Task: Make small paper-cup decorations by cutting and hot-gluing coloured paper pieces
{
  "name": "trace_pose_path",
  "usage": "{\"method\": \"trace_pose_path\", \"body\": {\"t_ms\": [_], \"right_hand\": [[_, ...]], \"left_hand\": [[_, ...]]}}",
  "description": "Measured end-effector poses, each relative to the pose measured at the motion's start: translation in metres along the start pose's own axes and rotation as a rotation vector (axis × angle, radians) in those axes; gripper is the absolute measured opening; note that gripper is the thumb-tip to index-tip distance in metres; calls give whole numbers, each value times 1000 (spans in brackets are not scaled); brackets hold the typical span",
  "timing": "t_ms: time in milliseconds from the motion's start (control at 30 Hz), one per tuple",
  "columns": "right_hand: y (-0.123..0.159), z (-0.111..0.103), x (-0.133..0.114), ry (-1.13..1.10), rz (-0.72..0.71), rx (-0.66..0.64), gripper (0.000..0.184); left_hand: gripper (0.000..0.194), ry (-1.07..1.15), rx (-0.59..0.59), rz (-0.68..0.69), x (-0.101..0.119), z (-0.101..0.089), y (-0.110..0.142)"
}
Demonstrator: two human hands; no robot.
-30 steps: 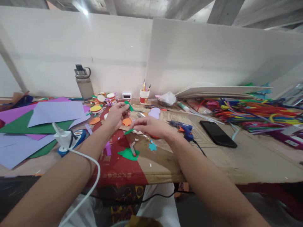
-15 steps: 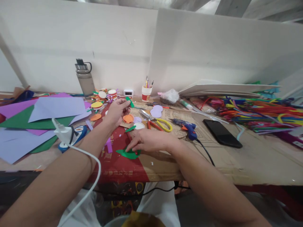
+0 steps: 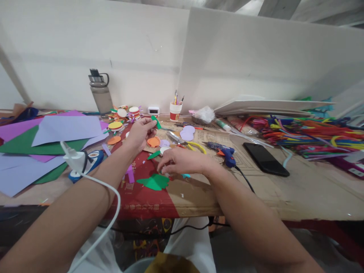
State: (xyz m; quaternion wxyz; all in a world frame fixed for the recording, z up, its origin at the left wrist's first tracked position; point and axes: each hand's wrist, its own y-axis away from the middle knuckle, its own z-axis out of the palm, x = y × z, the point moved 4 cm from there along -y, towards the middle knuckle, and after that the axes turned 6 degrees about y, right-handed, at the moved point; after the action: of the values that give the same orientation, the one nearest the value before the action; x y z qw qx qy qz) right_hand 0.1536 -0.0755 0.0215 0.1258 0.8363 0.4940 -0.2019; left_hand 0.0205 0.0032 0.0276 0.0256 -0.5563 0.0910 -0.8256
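Observation:
Between its thumb and fingertips, my left hand (image 3: 140, 132) pinches a small green paper piece (image 3: 156, 121), held above the cardboard. My right hand (image 3: 182, 160) hovers to the right with its fingers curled; whether something small is in them is hidden. Just below its fingertips lies a jagged green paper scrap (image 3: 155, 182) on the red part of the cardboard. A narrow green paper strip (image 3: 154, 155) is just left of the right hand. Beyond that hand are scissors (image 3: 199, 147) with yellow and red handles, partly covered. An orange disc (image 3: 153, 141) lies beside the left hand.
A blue glue gun (image 3: 227, 154) and a black phone (image 3: 265, 159) lie to the right, before a pile of coloured pipe cleaners (image 3: 318, 132). Coloured sheets (image 3: 68, 129), a plug with white cable (image 3: 75, 159) and a bottle (image 3: 101, 94) occupy the left. A pen cup (image 3: 175, 111) stands behind.
My right hand has lifted off the green scrap and shifted slightly up and right, uncovering more of it. My left hand stays almost still with the green piece.

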Motion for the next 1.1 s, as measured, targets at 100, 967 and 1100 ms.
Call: {"method": "trace_pose_path", "body": {"t_ms": [100,967,1100], "right_hand": [[1,-11,2,19,69,233,19],[26,-17,86,483,891,185,40],[27,-15,86,457,890,186,40]], "left_hand": [[17,7,-3,-3,0,0,0],[22,26,23,0,-6,-9,-7],[19,16,15,-5,-7,-9,-7]]}}
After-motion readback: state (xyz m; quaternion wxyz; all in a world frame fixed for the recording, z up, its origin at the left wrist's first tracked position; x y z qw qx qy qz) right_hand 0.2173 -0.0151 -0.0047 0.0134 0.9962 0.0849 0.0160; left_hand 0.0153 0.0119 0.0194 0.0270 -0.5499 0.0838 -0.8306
